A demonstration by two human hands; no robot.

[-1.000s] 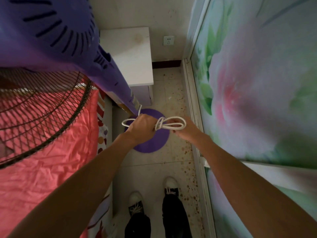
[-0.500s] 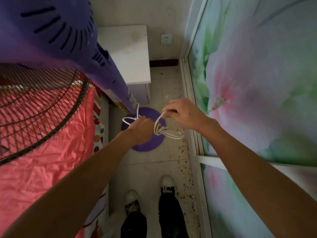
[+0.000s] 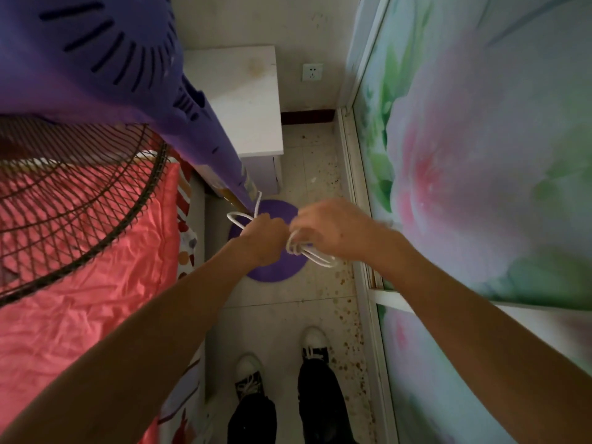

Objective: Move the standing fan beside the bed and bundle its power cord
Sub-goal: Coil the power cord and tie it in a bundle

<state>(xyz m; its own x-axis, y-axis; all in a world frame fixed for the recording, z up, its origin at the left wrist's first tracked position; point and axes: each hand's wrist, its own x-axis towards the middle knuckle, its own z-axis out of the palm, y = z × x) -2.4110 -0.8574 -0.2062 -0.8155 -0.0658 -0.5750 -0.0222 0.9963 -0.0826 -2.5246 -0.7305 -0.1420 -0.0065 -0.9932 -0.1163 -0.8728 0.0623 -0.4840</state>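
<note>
Hands met above a purple fan base [image 3: 275,267] on a speckled tile floor [image 3: 282,315], seen from overhead. The left hand [image 3: 264,237] was clenched around a white cord [image 3: 309,253], with one loop of it sticking out to the left of the fist and a strand running up to the fan's pole. The right hand [image 3: 333,229] touched the left, its fingers curled over the gathered loops; several strands hung out below it toward the floor. Whether those fingers pinched the cord tightly could not be told, since the hand was slightly blurred.

The fan [image 3: 105,75] stood just beside the bed [image 3: 80,267], its purple motor housing and dark wire grille close to the camera at upper left, the grille overlapping a wrinkled pink sheet. Behind the pole sat a white nightstand [image 3: 240,100], and a wall socket [image 3: 312,72] showed further back. A sliding door [image 3: 480,155] with a pink and green flower print filled the right side. Two shoes [image 3: 315,342] with white toes pointed forward at the bottom.
</note>
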